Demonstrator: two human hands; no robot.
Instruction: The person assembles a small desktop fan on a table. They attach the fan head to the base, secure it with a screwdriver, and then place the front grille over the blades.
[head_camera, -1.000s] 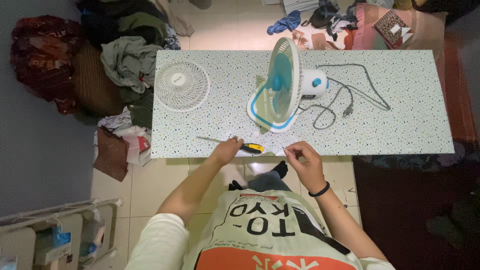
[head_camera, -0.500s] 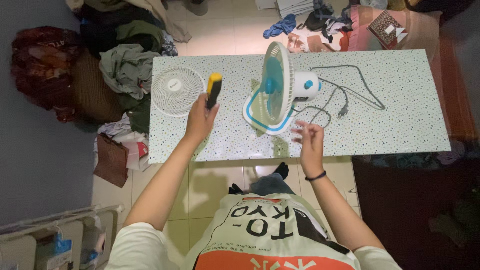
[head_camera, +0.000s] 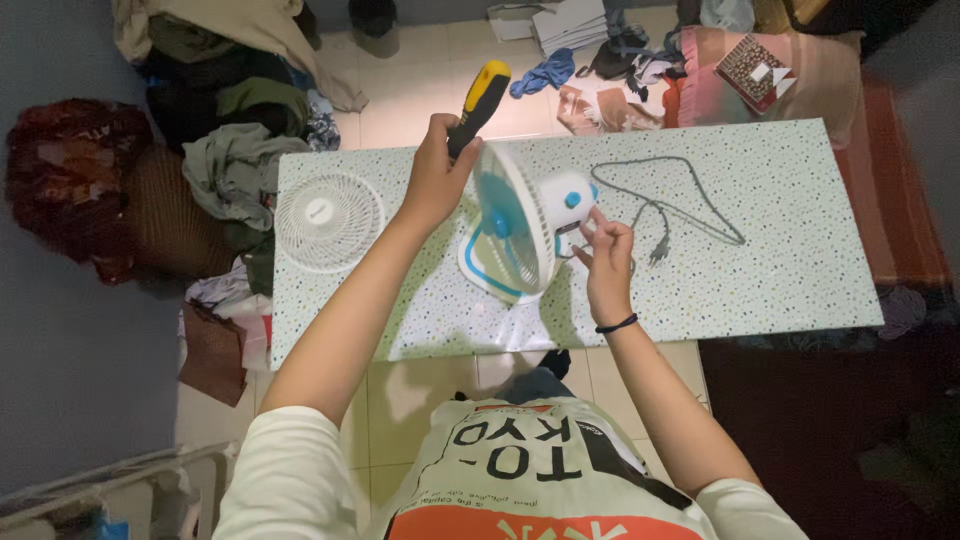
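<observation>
Left hand (head_camera: 432, 180): fingers wrapped round yellow-and-black-handled screwdriver (head_camera: 478, 95), above fan's grille.
Right hand (head_camera: 603, 250): fingers loosely curled, touching white-and-blue plastic desk fan (head_camera: 520, 225) motor housing.
Beyond fingers: grey power cord (head_camera: 668, 200).
Left of fingers: detached white round grille (head_camera: 328, 220) on speckled desk (head_camera: 780, 260).

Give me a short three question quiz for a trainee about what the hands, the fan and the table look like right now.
1. True or false: the left hand grips a screwdriver with a yellow and black handle.
2. What do the right hand fingers touch? A) the loose white grille B) the fan motor housing C) the power cord
3. Fill in: the loose grille lies flat on the speckled table, to the ____ of the fan in the picture.

Key: 1 true; 2 B; 3 left.
</observation>
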